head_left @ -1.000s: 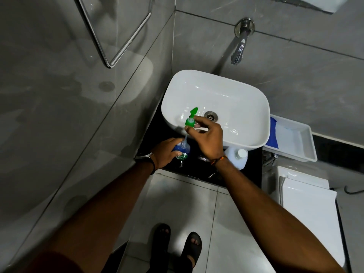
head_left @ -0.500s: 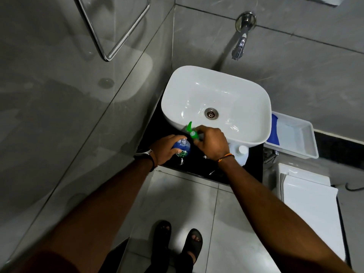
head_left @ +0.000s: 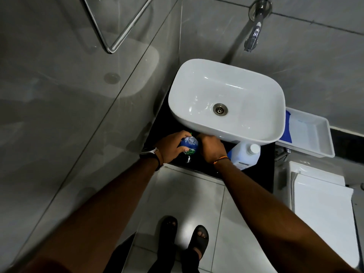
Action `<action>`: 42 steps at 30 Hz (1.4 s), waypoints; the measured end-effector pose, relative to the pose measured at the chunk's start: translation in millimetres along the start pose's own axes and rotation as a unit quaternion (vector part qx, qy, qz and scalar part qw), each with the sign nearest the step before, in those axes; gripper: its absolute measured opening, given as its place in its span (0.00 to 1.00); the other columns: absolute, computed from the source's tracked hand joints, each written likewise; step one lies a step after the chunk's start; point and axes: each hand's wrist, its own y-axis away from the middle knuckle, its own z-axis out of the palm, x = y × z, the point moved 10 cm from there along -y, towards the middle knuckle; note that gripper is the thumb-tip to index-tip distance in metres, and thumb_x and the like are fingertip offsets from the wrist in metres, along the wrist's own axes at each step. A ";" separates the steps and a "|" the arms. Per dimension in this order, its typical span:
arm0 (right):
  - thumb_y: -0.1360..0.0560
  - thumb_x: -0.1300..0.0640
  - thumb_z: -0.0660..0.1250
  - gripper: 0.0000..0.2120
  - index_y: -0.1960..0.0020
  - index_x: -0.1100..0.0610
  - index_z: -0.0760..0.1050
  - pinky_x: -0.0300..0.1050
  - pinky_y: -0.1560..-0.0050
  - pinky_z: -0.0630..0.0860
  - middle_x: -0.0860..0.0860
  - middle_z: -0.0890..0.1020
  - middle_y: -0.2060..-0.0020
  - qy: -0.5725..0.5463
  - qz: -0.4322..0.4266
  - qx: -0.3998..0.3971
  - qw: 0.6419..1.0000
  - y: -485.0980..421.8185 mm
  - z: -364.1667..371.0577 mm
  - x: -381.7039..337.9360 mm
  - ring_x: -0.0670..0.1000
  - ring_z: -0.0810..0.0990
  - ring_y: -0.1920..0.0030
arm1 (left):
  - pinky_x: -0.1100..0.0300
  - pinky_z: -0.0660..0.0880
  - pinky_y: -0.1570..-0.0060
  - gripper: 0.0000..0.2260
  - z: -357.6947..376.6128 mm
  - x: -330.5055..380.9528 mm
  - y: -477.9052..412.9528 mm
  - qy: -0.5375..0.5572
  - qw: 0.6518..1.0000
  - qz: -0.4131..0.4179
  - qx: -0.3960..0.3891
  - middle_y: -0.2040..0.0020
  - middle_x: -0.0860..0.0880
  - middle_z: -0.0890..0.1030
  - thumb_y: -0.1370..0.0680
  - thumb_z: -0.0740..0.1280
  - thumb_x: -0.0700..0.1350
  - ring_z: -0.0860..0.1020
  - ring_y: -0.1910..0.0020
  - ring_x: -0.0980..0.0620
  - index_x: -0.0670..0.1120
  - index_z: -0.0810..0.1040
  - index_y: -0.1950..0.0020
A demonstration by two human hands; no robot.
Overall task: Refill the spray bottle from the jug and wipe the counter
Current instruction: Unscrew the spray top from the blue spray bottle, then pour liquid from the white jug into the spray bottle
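At frame centre the left hand (head_left: 171,147) wrapped around the open-necked spray bottle (head_left: 189,145) on the black counter (head_left: 264,170), while the right hand (head_left: 211,147) lay knuckles-up just beside it, its grasp hidden, near the white jug (head_left: 245,154), beneath the white basin (head_left: 226,101) between grey tiled walls (head_left: 315,66).

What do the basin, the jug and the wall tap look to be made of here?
Basin: probably glazed ceramic, glossy white with bright highlights on its curved walls. Jug: looks like translucent whitish plastic, matte, with a white screw cap. Wall tap: polished, chrome-like metal, mirror-bright with sharp reflections; the metal underneath cannot be told.
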 end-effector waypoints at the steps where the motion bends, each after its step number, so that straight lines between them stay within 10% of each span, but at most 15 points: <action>1: 0.23 0.58 0.64 0.12 0.40 0.52 0.77 0.57 0.48 0.82 0.60 0.84 0.45 0.004 0.001 -0.003 1.000 -1.2 2.9 0.4 0.66 0.83 0.45 | 0.49 0.78 0.39 0.21 -0.1 -0.1 -0.4 0.001 1.000 0.003 0.001 0.37 0.44 0.80 0.24 0.73 0.41 0.80 0.41 0.46 0.45 0.74 0.33; 10: 0.24 0.57 0.65 0.17 0.36 0.49 0.76 0.57 0.45 0.79 0.59 0.83 0.42 -0.005 0.009 -0.011 1.000 6.5 11.9 6.9 0.67 0.82 0.43 | 0.48 0.76 0.35 0.21 0.1 1.3 -1.5 -0.004 1.000 0.003 0.004 0.34 0.42 0.77 0.23 0.71 0.40 0.78 0.37 0.44 0.41 0.73 0.30; 18: 0.24 0.59 0.70 0.16 0.37 0.53 0.81 0.50 0.45 0.82 0.51 0.86 0.42 -0.154 0.005 0.148 0.977 78.3 -14.9 24.7 0.56 0.85 0.44 | 0.49 0.74 0.34 0.27 -2.3 -0.3 10.0 -0.012 0.999 -0.021 0.022 0.32 0.41 0.75 0.23 0.72 0.40 0.76 0.35 0.42 0.40 0.69 0.26; 27: 0.27 0.60 0.74 0.06 0.54 0.49 0.81 0.47 0.62 0.81 0.44 0.84 0.64 -0.208 0.171 0.260 0.927 184.0 -12.9 141.0 0.40 0.79 0.70 | 0.63 0.73 0.66 0.07 2.8 -28.0 84.0 -0.076 0.984 -0.035 0.156 0.57 0.57 0.73 0.22 0.70 0.53 0.74 0.62 0.57 0.52 0.75 0.49; 37: 0.39 0.61 0.86 0.47 0.26 0.52 0.68 0.32 0.44 0.78 0.46 0.74 0.31 -0.390 0.108 0.149 0.902 143.1 -33.6 188.2 0.47 0.79 0.38 | 0.60 0.73 0.67 0.08 63.7 98.7 72.0 -0.096 0.976 0.158 0.118 0.61 0.54 0.76 0.20 0.68 0.51 0.76 0.64 0.54 0.50 0.76 0.57; 42: 0.38 0.57 0.86 0.44 0.27 0.48 0.70 0.54 0.36 0.80 0.47 0.79 0.33 -0.427 0.054 0.113 0.896 120.4 -40.2 168.7 0.49 0.79 0.34 | 0.56 0.79 0.45 0.10 61.0 173.6 8.2 -0.024 0.971 0.209 0.116 0.44 0.49 0.81 0.20 0.67 0.46 0.79 0.44 0.49 0.45 0.79 0.41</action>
